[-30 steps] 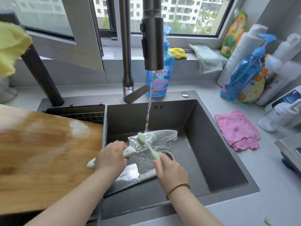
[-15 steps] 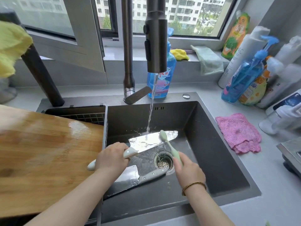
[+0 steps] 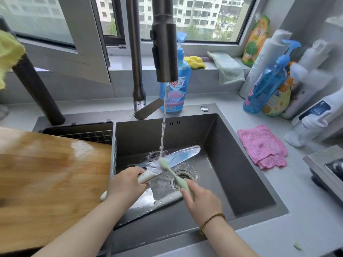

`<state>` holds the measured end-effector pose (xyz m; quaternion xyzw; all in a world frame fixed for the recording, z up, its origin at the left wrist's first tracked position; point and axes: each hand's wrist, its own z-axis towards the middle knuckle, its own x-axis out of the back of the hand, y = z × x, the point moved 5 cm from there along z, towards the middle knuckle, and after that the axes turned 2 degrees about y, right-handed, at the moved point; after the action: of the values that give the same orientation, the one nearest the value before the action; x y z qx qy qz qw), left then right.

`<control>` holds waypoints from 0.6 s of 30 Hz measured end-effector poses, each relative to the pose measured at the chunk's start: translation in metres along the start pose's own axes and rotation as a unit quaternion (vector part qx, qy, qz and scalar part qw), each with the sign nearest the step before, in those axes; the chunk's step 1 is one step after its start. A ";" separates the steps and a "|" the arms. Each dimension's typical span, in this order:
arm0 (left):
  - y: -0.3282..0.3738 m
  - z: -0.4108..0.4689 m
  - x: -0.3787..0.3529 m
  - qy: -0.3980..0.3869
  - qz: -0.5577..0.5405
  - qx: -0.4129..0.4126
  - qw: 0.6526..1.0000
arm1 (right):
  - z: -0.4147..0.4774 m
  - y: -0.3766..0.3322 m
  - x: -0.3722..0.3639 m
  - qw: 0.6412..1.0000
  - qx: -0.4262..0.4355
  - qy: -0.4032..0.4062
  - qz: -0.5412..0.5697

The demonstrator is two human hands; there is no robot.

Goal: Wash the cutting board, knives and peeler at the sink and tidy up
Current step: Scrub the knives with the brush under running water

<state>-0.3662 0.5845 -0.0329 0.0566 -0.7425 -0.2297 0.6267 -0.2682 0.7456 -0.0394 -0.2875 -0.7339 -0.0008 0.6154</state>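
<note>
My left hand (image 3: 126, 188) grips the white handle of a chef's knife (image 3: 178, 156), whose blade lies flat under the running water (image 3: 163, 127) in the dark sink (image 3: 241, 182). My right hand (image 3: 202, 199) holds a pale green toothbrush (image 3: 172, 173), its head pressed on the blade near the handle. A second knife, a cleaver (image 3: 148, 201) with a white handle, lies on the sink floor beneath my hands. The wet wooden cutting board (image 3: 52, 182) rests over the left side of the sink. The peeler is not visible.
The dark faucet (image 3: 165, 52) stands over the sink, with a blue soap bottle (image 3: 176, 86) behind it. A pink cloth (image 3: 261, 145) lies on the right counter beside several cleaning bottles (image 3: 267, 86). A stove edge (image 3: 326, 167) is at far right. A dark rack (image 3: 83, 132) sits behind the board.
The toothbrush head slid along the blade: out toward the tip half a second ago, now back near the handle. The knife stays under the stream in my left hand.
</note>
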 end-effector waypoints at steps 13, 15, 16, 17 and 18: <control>0.009 -0.010 -0.006 -0.069 -0.204 0.037 0.976 | -0.015 0.081 0.040 0.955 -0.175 0.148 0.188; 0.012 -0.015 -0.005 -0.085 -0.267 0.054 0.958 | -0.021 0.083 0.039 0.955 -0.165 0.144 0.198; 0.012 -0.017 -0.003 -0.090 -0.293 0.068 0.949 | -0.023 0.082 0.038 0.955 -0.157 0.144 0.208; 0.010 -0.020 -0.001 -0.091 -0.314 0.081 0.942 | -0.024 0.079 0.037 0.953 -0.148 0.146 0.221; 0.008 -0.023 0.001 -0.093 -0.330 0.092 0.935 | -0.025 0.076 0.036 0.951 -0.139 0.151 0.233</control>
<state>-0.3427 0.5852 -0.0258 0.3343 -0.7549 -0.3579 0.4363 -0.2165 0.8155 -0.0273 -0.5299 -0.5379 -0.0030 0.6556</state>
